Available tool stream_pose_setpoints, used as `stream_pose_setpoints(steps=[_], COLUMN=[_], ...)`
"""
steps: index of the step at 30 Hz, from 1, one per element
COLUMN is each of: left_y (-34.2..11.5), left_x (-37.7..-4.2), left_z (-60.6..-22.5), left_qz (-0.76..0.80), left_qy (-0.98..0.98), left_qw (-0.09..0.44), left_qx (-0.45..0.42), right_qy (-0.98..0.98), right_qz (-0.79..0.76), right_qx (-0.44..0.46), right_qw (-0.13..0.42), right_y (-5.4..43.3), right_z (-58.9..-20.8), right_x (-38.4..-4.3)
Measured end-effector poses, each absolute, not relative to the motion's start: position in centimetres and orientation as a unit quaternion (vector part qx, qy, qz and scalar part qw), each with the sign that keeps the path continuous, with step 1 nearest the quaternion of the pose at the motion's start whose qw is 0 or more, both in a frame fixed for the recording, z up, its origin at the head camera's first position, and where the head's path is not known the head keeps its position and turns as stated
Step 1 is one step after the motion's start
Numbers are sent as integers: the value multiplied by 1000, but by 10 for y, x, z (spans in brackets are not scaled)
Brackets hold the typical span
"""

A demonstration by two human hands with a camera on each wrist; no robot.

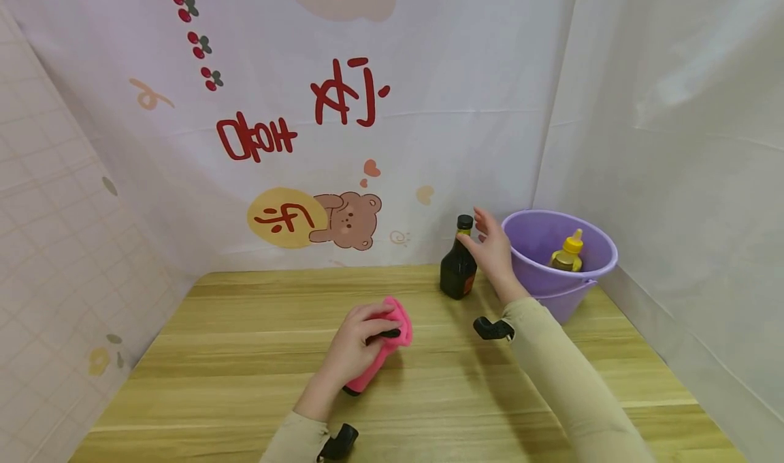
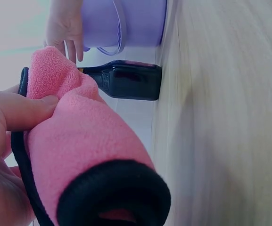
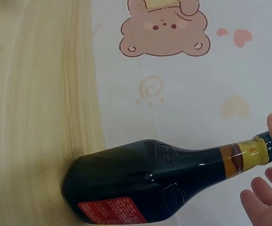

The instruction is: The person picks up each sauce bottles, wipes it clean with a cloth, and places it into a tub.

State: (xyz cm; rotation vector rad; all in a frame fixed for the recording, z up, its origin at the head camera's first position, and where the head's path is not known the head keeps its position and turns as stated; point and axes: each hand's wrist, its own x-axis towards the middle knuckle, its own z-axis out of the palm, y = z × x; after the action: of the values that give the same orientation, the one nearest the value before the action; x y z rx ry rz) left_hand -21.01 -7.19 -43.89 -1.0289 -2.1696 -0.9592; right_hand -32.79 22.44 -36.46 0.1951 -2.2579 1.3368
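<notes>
My left hand (image 1: 352, 346) pinches a folded pink fleecy cloth (image 2: 88, 134) with black edging, holding it up over the table. In the left wrist view the thumb presses on the pink side, and a rolled black-trimmed end faces the camera. A dark glass sauce bottle (image 1: 458, 271) stands upright near the back wall, with a black cap, yellow neck band and red label (image 3: 112, 210). Around the bottle's neck, my right hand (image 1: 492, 248) has its thumb and fingers spread on either side; the right wrist view shows the fingertips right by the cap.
Right of the bottle, a purple bucket (image 1: 566, 304) with a handle holds a yellow-capped squeeze bottle (image 1: 569, 253). A printed white curtain (image 1: 429, 143) hangs behind the wood-grain table (image 1: 257, 354), with more sheeting on both sides.
</notes>
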Motion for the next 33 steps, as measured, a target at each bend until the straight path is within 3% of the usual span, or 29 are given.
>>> stream_pose_setpoints(steps=[33], left_y=[-79], left_x=[-213], left_z=[-440], left_qz=[-369], left_qy=[-814], left_qw=[260], left_qx=[-367], right_qy=[-847], right_qz=[458], right_qx=[0], right_qw=[269], right_y=[217], right_z=[-375], right_x=[-348])
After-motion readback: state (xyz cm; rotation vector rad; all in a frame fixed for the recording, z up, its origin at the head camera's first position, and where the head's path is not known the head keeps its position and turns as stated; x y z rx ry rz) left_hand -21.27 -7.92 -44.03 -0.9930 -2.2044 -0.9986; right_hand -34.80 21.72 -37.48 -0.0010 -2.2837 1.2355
